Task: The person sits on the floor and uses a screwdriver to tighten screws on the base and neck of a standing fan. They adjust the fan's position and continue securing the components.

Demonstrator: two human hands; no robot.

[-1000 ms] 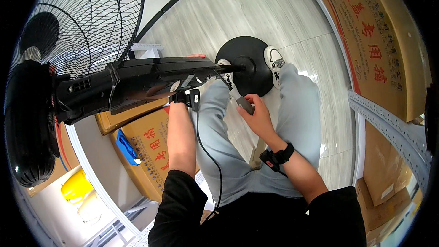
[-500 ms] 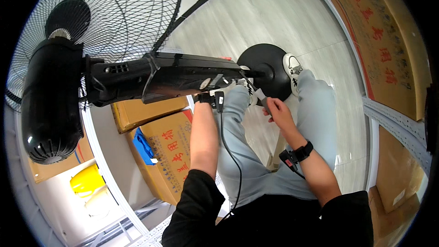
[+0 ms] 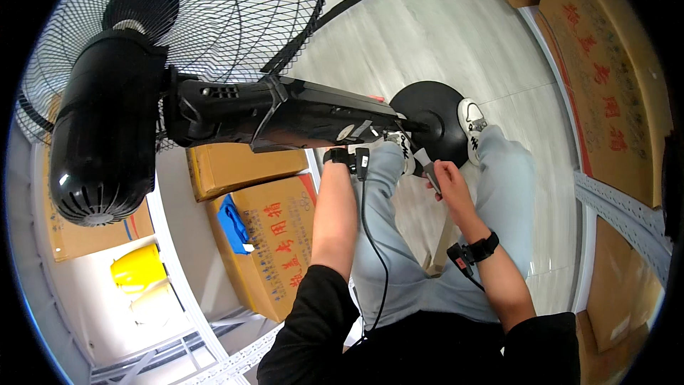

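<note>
A black standing fan (image 3: pixel 306 110) leans across the view from the upper left, its round base (image 3: pixel 434 110) on the floor between my feet. My left hand (image 3: pixel 376 98) is wrapped round the fan's column; most of it is hidden behind, and only fingertips show at the far edge. In my closed right hand (image 3: pixel 452 184) is a small grey-handled tool (image 3: pixel 429 170) with a pale, flat, flared end, pointing toward the column's foot. That pale end is close to the base in the picture; whether it touches anything I cannot tell.
Shelving with cardboard boxes (image 3: pixel 274 242) stands at left, a blue cloth (image 3: pixel 232 224) on one box and a yellow object (image 3: pixel 137 269) lower down. More cardboard boxes (image 3: pixel 605 78) line a shelf (image 3: pixel 623 217) at right. The wire fan guard (image 3: pixel 235 14) fills the upper left.
The whole view has shifted, so fan, base and boxes appear farther right. My right hand still holds the grey-handled tool, and my left hand stays at the column.
</note>
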